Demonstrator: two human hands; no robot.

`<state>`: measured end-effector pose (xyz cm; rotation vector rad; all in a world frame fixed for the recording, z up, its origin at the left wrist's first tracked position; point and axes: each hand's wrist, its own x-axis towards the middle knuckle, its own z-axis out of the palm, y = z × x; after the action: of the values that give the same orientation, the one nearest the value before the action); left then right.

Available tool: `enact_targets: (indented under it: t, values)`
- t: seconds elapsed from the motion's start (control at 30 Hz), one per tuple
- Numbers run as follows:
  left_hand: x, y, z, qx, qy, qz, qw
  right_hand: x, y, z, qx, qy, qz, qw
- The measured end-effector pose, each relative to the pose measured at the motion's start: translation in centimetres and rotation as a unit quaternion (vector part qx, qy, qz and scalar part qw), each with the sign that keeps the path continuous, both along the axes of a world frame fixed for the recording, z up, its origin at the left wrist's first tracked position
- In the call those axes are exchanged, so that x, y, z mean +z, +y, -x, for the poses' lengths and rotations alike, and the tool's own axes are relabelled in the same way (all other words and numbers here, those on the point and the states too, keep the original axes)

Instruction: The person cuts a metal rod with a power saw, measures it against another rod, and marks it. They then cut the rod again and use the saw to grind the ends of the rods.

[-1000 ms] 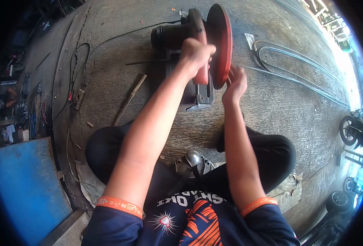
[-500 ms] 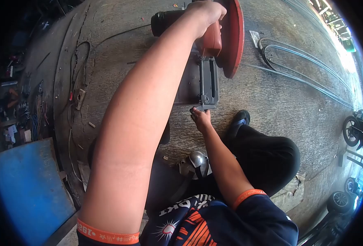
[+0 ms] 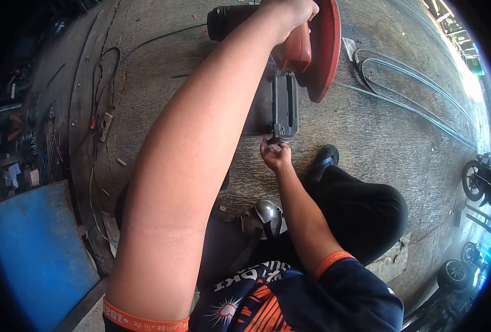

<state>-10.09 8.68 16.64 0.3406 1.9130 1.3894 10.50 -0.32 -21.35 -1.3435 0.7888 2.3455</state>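
Observation:
A cut-off saw stands on the floor in front of me, with a red guard (image 3: 324,52), a red body (image 3: 296,51) and a dark motor (image 3: 223,23). My left hand (image 3: 294,15) is closed around the top of the saw at the upper edge of view; the part it grips is mostly hidden by the hand. Below the guard lies the saw's grey base with its vise (image 3: 284,105). At the near end of the vise, my right hand (image 3: 276,156) has curled fingers on a dark vise handle (image 3: 276,141), partly covered by the fingers.
Bent metal rods (image 3: 417,91) lie on the floor to the right. A blue panel (image 3: 40,254) is at lower left, near a cable (image 3: 115,61) and scattered tools. A shiny metal object (image 3: 266,212) sits by my legs. Wheels (image 3: 472,176) show at far right.
My right hand has turned so its palm faces more upward, and the grey bar at its fingers no longer shows. The left hand keeps its grip; the whole view has shifted slightly.

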Motion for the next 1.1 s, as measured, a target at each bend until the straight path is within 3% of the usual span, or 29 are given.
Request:
enact_targets:
  t: [0.03, 0.07, 0.13, 0.17, 0.2, 0.23, 0.27, 0.3, 0.37, 0.47, 0.53, 0.6, 0.73, 0.8, 0.83, 0.87, 0.9, 0.93, 0.97, 1.0, 1.03, 1.07, 1.1]
  values:
    - [0.0, -0.5, 0.0, 0.001, 0.0, 0.001, 1.0, -7.0, 0.5, -0.6, 0.011, 0.026, -0.142, 0.989]
    - [0.1, -1.1, 0.0, -0.023, 0.001, -0.033, 0.999, -4.1, 1.2, -0.1, 0.056, -0.103, -0.167, 0.979]
    - [0.1, -1.2, -0.2, -0.049, 0.003, -0.068, 0.996, -1.3, 0.9, 0.8, 0.108, -0.268, -0.301, 0.909]
    - [0.1, -0.7, -0.3, -0.02, -0.003, -0.044, 0.999, -0.1, -0.4, 1.3, 0.14, -0.363, -0.455, 0.801]
    - [0.0, -0.3, -0.2, 0.009, -0.009, -0.02, 1.0, 1.5, -2.8, 1.7, 0.166, -0.442, -0.589, 0.656]
    - [-0.2, -0.2, 0.1, 0.008, -0.009, -0.02, 1.0, 6.6, -6.6, 1.1, 0.413, -0.39, -0.646, 0.509]
    - [-0.6, -0.1, 0.3, -0.001, -0.007, -0.028, 1.0, 5.9, -9.7, 0.8, 0.588, -0.148, -0.762, 0.226]
    - [-0.8, -0.1, 0.4, -0.009, -0.006, -0.038, 0.999, 11.4, -12.9, 0.6, 0.561, -0.016, -0.757, 0.333]
    - [-0.6, -0.2, -0.2, 0.0, -0.004, -0.026, 1.0, 9.4, -15.9, 1.4, 0.524, -0.074, -0.713, 0.46]
    - [-1.0, -0.5, -0.2, -0.007, -0.003, -0.02, 1.0, 5.5, -12.7, -0.4, 0.521, -0.065, -0.728, 0.44]
    - [-0.7, -0.7, -0.6, 0.004, -0.016, -0.019, 1.0, 4.6, -10.5, -1.4, 0.534, -0.21, -0.652, 0.495]
    - [-0.4, -0.6, -0.9, 0.012, -0.02, -0.023, 0.999, 2.9, -9.3, -1.5, 0.376, -0.328, -0.625, 0.601]
    - [-1.2, -0.5, -0.6, 0.005, -0.005, -0.039, 0.999, -1.3, -5.1, -1.8, 0.327, -0.412, -0.614, 0.588]
    - [-1.5, -0.5, -0.4, -0.003, -0.005, -0.039, 0.999, -2.8, -3.2, -1.6, 0.297, -0.3, -0.617, 0.664]
    - [-1.5, -0.5, -0.4, -0.011, -0.007, -0.042, 0.999, 3.8, -2.9, -1.2, 0.298, -0.288, -0.603, 0.682]
    - [-1.5, -0.5, -0.5, -0.011, -0.006, -0.041, 0.999, 4.1, -3.3, -0.7, 0.298, -0.286, -0.603, 0.683]
    - [-1.3, -0.5, -0.6, 0.001, -0.004, -0.037, 0.999, 4.3, -3.5, -0.3, 0.262, -0.407, -0.62, 0.618]
    - [-1.3, -0.5, -0.6, 0.014, -0.003, -0.034, 0.999, 5.2, -4.0, 0.2, 0.22, -0.52, -0.624, 0.541]
    - [-1.2, -0.5, -0.7, 0.014, -0.004, -0.033, 0.999, 6.2, -5.6, -0.3, 0.214, -0.445, -0.766, 0.412]
    - [-1.2, -0.5, -0.7, 0.01, -0.001, -0.029, 1.0, 7.1, -7.3, -1.3, 0.49, -0.244, -0.748, 0.375]
    - [-1.1, -0.6, -0.7, 0.005, 0.002, -0.024, 1.0, 7.0, -8.4, -0.6, 0.621, 0.042, -0.694, 0.363]
    - [-1.1, -0.7, -0.8, 0.003, 0.003, -0.027, 1.0, 7.2, -11.3, -0.7, 0.62, 0.069, -0.696, 0.355]
    - [-1.1, -1.0, -0.8, 0.001, 0.019, -0.022, 1.0, 7.2, -13.3, -0.5, 0.601, 0.041, -0.642, 0.475]
